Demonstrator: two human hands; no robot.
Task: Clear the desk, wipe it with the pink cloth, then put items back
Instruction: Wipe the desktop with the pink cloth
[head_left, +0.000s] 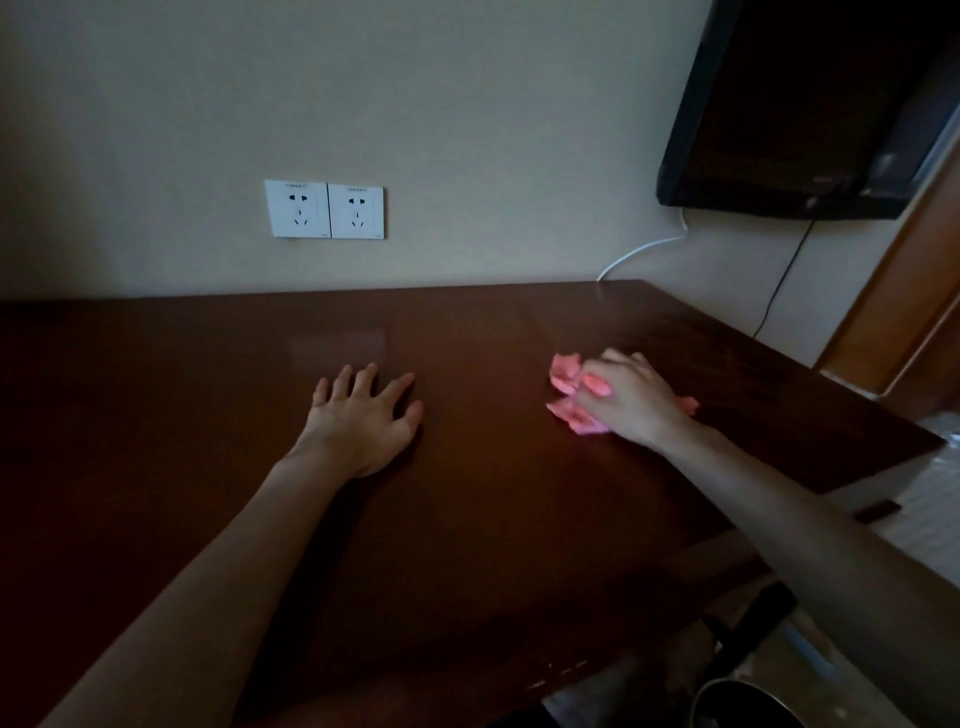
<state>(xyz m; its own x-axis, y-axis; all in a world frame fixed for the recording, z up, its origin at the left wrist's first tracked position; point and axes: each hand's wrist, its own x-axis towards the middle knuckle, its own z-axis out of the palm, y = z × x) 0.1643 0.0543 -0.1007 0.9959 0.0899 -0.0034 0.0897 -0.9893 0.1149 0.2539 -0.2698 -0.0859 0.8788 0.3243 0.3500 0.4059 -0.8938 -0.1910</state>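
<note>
The dark brown wooden desk (208, 415) fills the lower half of the view, and no items lie on it apart from the cloth. My right hand (631, 397) presses the crumpled pink cloth (569, 387) onto the desktop at the right, fingers closed over it. Pink folds stick out to the left of the hand and a small corner shows at its right side. My left hand (363, 418) lies flat on the desk near the middle, palm down, fingers spread, holding nothing.
Two white wall sockets (325, 209) sit above the desk's back edge. A black wall-mounted screen (800, 109) hangs at the upper right, with a white cable (641, 249) and a black cable (782, 280) below it. A round dark bin (748, 704) stands on the floor, lower right.
</note>
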